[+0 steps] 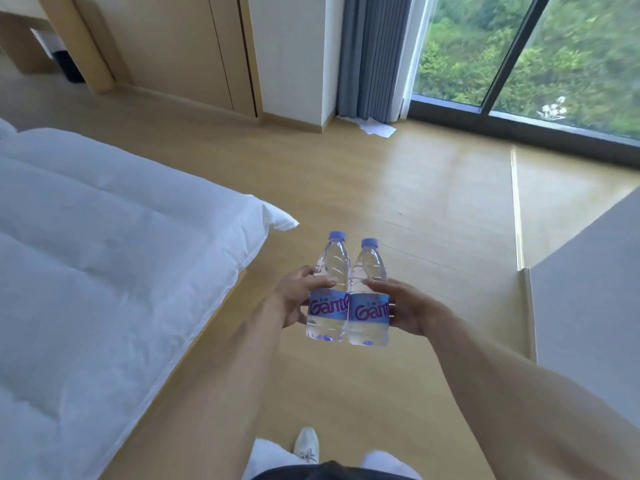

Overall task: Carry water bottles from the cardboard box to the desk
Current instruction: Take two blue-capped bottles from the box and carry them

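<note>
Bedroom, pale wood floor (398, 188). White bed (104, 244) at left. Wooden wardrobe (180, 50) far left. Grey curtain (374, 53) and large window (519, 50) far right, greenery outside. White paper (375, 128) on floor below curtain. Grey surface (595, 306) at right edge.

Two clear bottles, blue caps, blue labels, upright, side by side and touching, held in mid-air above floor at centre.
Left bottle (327, 289): in left hand (294, 299), grip curled round body at label height, thumb across front.
Right bottle (369, 296): in right hand (405, 306), grip curled round body likewise, thumb across front.

White shoe (306, 443) near, bottom centre.
</note>
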Tool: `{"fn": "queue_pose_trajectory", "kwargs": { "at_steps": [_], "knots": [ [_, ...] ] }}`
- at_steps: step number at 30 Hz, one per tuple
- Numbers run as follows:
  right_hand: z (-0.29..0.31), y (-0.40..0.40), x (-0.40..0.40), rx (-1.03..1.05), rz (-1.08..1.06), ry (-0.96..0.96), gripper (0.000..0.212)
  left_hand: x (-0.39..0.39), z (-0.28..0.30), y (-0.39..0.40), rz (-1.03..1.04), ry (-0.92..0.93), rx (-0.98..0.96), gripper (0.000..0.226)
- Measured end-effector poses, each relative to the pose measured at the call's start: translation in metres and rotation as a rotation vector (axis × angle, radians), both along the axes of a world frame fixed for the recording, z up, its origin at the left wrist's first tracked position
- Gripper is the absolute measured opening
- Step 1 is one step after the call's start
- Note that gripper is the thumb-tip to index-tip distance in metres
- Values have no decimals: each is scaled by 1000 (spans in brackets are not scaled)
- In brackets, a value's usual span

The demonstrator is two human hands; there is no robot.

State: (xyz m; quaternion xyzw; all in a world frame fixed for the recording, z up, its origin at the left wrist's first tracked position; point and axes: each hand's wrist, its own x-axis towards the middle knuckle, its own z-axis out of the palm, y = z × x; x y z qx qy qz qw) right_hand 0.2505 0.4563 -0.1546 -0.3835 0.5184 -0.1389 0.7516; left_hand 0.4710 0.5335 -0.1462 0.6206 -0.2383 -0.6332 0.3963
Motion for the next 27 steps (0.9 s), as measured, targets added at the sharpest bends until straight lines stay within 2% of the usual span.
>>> {"fn": "queue_pose_trajectory", "kwargs": {
  "at_steps": [5,12,19,23,27],
  "knots": [
    [6,-62,23,-35,-18,45,43,28,2,-74,-75,-57,1,39],
    [-7,-160,46,-57,7,75,39,50,-12,-173,-65,-78,-6,42],
    [-20,-303,76,-49,99,49,38,74,-20,-298,0,-79,25,42],
    [-11,-387,90,-27,135,49,45,82,-11,-373,53,-71,63,39],
    [5,-462,102,-58,178,61,41,91,-1,-441,102,-57,60,43]
  ]
}}
